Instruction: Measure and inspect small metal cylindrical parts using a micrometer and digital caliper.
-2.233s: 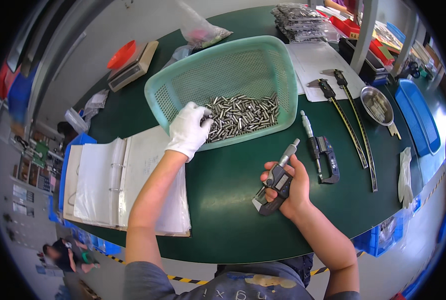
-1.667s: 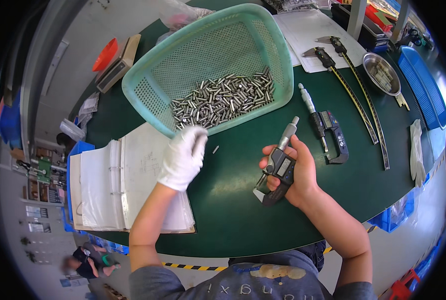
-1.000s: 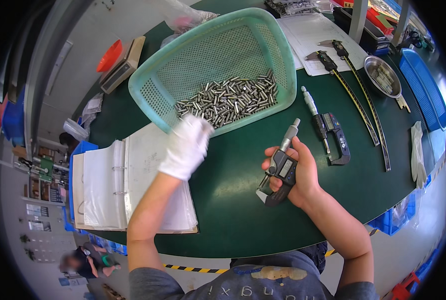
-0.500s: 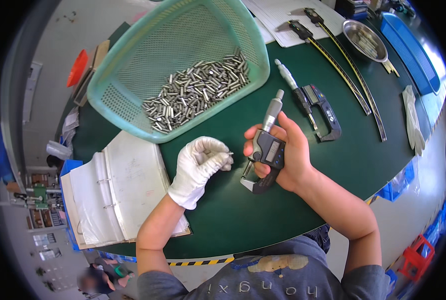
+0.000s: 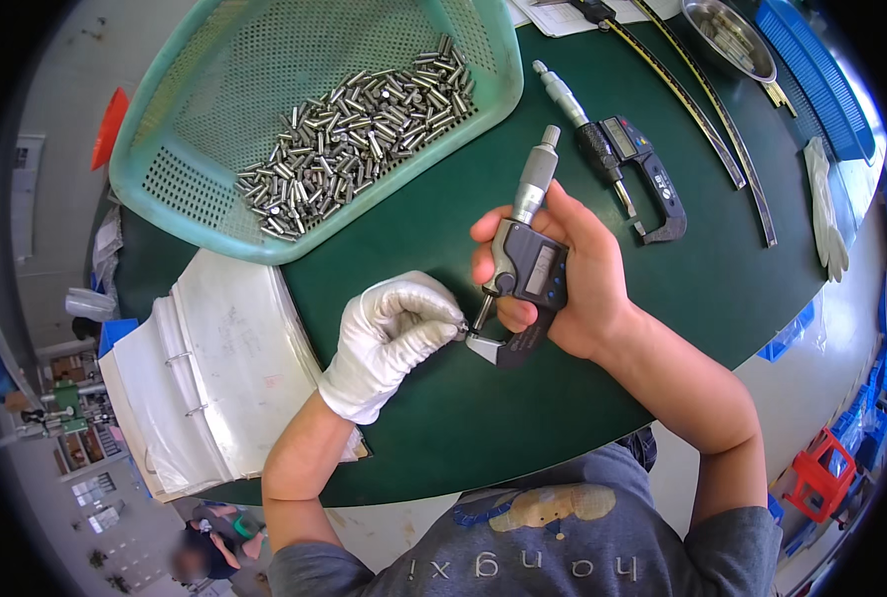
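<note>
My left hand [image 5: 384, 343], in a white glove, pinches a small metal pin [image 5: 464, 329] between thumb and fingertips. Most of the pin is hidden by the glove. Its visible end sits at the measuring gap of a digital micrometer [image 5: 529, 264]; whether both jaw faces touch it I cannot tell. Bare, my right hand [image 5: 594, 284] is wrapped round the micrometer's frame, with the grey thimble pointing up and away. Beyond my hands, a green plastic basket [image 5: 314, 239] holds a heap of short metal pins [image 5: 364, 134].
A second digital micrometer [image 5: 627, 164] lies right of the basket, near long calipers [image 5: 687, 104]. Farther right are a metal bowl [image 5: 702, 12] of pins, a blue basket [image 5: 821, 80] and a white glove [image 5: 822, 214]. An open ring binder [image 5: 234, 368] lies at the left.
My gloved left hand and the micrometer have come together, bringing the pin to the micrometer's jaws. The whole view has shifted slightly, with the basket now farther up and left.
</note>
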`<state>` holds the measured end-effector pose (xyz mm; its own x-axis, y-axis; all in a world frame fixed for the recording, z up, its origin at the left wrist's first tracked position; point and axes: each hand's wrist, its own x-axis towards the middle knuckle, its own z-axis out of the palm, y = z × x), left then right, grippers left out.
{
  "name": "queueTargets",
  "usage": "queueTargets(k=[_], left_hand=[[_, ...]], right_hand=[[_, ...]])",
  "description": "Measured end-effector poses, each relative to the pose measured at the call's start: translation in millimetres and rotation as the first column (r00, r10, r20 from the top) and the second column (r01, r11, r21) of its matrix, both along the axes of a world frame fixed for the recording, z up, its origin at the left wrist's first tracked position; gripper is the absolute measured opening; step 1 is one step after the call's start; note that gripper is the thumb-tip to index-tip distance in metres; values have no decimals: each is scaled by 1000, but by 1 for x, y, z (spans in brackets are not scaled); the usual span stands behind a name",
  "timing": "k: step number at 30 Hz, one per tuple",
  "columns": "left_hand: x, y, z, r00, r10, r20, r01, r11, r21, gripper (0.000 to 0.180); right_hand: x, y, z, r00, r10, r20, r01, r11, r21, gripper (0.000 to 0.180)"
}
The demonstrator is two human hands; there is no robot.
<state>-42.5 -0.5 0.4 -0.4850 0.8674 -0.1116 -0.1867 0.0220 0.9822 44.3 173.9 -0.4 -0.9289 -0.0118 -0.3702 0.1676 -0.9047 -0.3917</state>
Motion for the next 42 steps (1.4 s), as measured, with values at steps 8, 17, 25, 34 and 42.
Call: queueTargets(k=[8, 17, 25, 34, 42], left_hand=[[0, 0, -2, 998, -47, -39, 48, 998, 42, 7], [-1, 2, 3, 996, -59, -68, 57, 998, -21, 6], [0, 2, 5, 986, -93, -138, 89, 995, -36, 7], [1, 3, 4, 989, -111, -96, 108, 994, -32, 7], [2, 4, 1, 997, -75, -7, 75, 997, -17, 10]], right_hand=[[0, 0, 0, 1000, 7, -6, -6, 1000, 1, 55], [0, -2, -3, 999, 9, -31, -8, 1000, 23, 54], [-1, -2, 0, 999, 27, -25, -25, 997, 70, 56], [0, -5, 0, 1000, 3, -18, 1, 981, 194, 56], [0, -5, -1, 1000, 13, -22, -8, 974, 225, 58]])
